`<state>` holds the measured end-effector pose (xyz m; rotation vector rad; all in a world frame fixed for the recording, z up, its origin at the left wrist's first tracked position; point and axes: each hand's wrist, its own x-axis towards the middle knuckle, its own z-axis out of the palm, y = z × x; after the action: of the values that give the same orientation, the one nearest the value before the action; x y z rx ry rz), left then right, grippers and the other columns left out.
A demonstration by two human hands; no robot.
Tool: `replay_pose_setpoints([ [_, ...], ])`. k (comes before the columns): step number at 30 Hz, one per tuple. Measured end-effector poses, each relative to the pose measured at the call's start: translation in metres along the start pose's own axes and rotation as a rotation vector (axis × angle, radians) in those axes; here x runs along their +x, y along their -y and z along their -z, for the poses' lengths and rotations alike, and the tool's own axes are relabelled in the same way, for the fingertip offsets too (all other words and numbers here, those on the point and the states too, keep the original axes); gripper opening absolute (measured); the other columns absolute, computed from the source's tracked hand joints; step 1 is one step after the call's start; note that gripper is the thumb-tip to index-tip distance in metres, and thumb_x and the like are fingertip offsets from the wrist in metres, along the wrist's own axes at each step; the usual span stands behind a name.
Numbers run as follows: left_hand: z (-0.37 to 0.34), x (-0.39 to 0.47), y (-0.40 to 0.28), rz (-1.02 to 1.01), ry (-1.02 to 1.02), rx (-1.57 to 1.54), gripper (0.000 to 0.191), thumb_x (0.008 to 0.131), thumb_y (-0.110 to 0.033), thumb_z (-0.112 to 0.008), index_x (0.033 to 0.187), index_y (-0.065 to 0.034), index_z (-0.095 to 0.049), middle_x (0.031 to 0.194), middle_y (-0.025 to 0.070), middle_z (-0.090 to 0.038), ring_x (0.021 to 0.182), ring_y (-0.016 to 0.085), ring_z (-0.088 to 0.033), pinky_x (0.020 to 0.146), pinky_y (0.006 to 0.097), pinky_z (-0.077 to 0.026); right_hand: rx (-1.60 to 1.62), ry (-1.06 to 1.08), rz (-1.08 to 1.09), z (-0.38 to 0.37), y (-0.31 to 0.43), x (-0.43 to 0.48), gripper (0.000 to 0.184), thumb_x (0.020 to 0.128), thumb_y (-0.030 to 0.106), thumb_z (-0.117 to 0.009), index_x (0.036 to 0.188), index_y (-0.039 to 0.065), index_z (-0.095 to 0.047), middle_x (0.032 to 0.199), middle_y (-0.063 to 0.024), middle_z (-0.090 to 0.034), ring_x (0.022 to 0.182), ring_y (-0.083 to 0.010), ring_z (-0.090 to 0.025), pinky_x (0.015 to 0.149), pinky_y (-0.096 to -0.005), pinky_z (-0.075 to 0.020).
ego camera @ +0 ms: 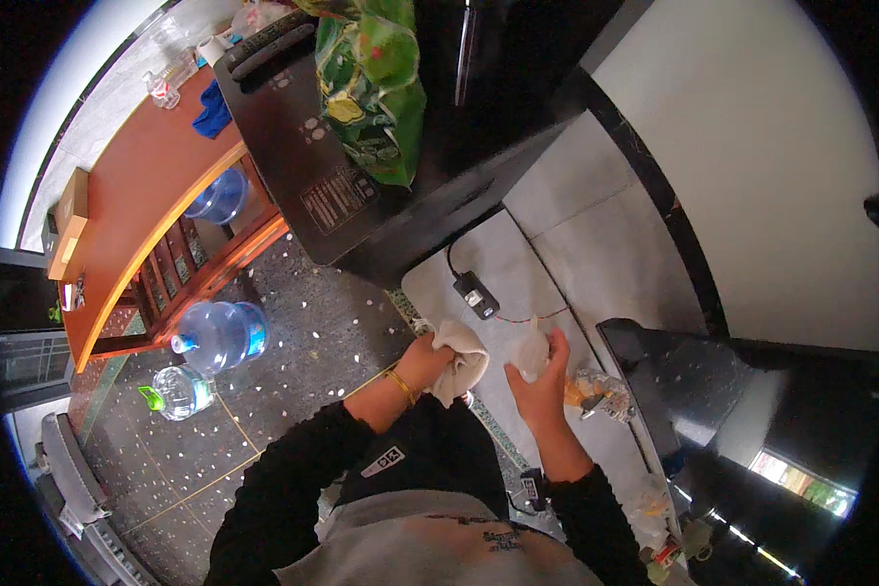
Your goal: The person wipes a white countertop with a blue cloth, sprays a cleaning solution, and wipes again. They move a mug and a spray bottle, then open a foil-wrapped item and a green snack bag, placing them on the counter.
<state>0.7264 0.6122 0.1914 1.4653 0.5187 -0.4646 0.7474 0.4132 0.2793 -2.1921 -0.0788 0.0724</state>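
A crumpled beige cloth (463, 360) is gripped in my left hand (421, 366), which wears a gold-coloured bracelet. My right hand (546, 395) has its fingers and thumb around a small translucent whitish object (532, 353) with a narrow upper end; its exact kind is not clear. The two hands are apart, above a pale grey tiled surface (513, 256). Beyond them lies a black power adapter or socket block (476, 295) with a black cable and a thin red wire. Just right of my right hand, a clear plastic bag (601, 395) holds orange-brown items.
A black appliance (278, 139) stands ahead, with a green printed bag (381, 95) on top. On the speckled floor (329, 322) at left are a large blue water bottle (223, 337) and a smaller green-capped one (179, 393). A wooden table (154, 168) curves behind them. Glossy black panels (740, 417) stand right.
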Motion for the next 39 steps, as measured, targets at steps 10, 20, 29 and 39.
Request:
replay_pose_setpoints([
  [10, -0.019, -0.015, 0.000, 0.058, 0.041, -0.433, 0.028, 0.078, -0.010, -0.057, 0.103, 0.0026, -0.058, 0.091, 0.0093, -0.065, 0.082, 0.017, -0.061, 0.074, 0.0293, -0.049, 0.150, -0.225, 0.396, -0.055, 0.149, 0.169, 0.076, 0.067, 0.017, -0.077, 0.127, 0.001, -0.034, 0.118, -0.0189, -0.044, 0.109, -0.0343, -0.042, 0.097, -0.0433, -0.0320],
  [20, -0.023, -0.024, -0.013, 0.126, 0.069, -0.406, 0.029, 0.085, -0.007, -0.052, 0.114, -0.0005, -0.055, 0.101, 0.0065, -0.062, 0.091, 0.016, -0.059, 0.081, 0.0291, -0.047, 0.019, -0.436, 0.465, -0.077, 0.155, 0.188, 0.079, 0.064, 0.020, -0.078, 0.127, 0.003, -0.035, 0.114, -0.0152, -0.047, 0.107, -0.0341, -0.040, 0.094, -0.0465, -0.0265],
  [29, -0.025, -0.018, -0.019, 0.127, -0.021, -0.270, 0.029, 0.081, -0.013, -0.054, 0.105, 0.0022, -0.059, 0.096, 0.0119, -0.065, 0.091, 0.018, -0.061, 0.079, 0.0311, -0.048, -0.048, -0.468, 0.526, -0.082, 0.151, 0.195, 0.088, 0.058, 0.028, -0.081, 0.128, 0.003, -0.034, 0.117, -0.0170, -0.045, 0.110, -0.0363, -0.039, 0.095, -0.0486, -0.0261],
  [39, -0.006, -0.019, -0.056, 0.020, 0.075, -0.386, 0.032, 0.085, -0.014, -0.052, 0.112, 0.0021, -0.056, 0.103, 0.0077, -0.062, 0.092, 0.016, -0.060, 0.079, 0.0279, -0.048, -0.062, -0.145, 0.209, -0.049, -0.008, 0.026, 0.077, 0.064, 0.020, -0.078, 0.127, 0.001, -0.037, 0.127, -0.0210, -0.038, 0.118, -0.0377, -0.034, 0.099, -0.0475, -0.0274],
])
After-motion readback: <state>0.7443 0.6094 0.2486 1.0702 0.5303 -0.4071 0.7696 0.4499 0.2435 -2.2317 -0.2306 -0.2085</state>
